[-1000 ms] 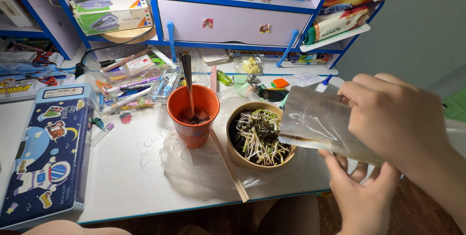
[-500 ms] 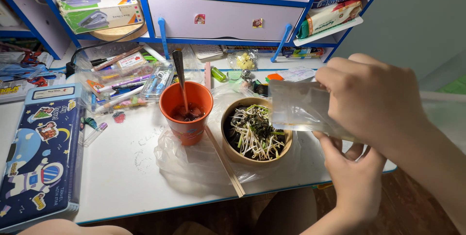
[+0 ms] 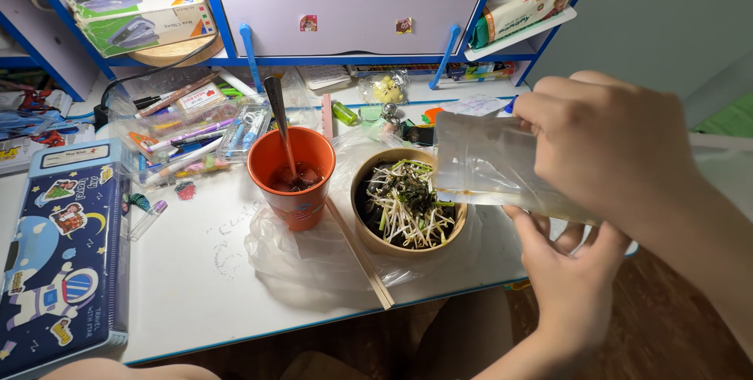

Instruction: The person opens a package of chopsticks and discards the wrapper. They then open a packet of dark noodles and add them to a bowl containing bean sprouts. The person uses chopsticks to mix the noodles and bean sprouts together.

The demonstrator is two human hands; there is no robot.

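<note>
Two hands, right hand (image 3: 608, 149) clamped on clear pouch (image 3: 490, 164), left hand (image 3: 569, 278) half-open touching beneath, over bowl (image 3: 404, 203)

The cup (image 3: 292, 180) is showing orange, the bowl (image 3: 408, 247) is looking light brown with white and green sprouts (image 3: 408, 207), and the pencil case (image 3: 55, 254) is wearing dark blue astronaut pictures.

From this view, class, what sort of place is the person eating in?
Probably a child's study desk at home: a desk under a blue-trimmed shelf unit, a box of pens and a space-themed pencil case, with a bowl of food among them.
</note>
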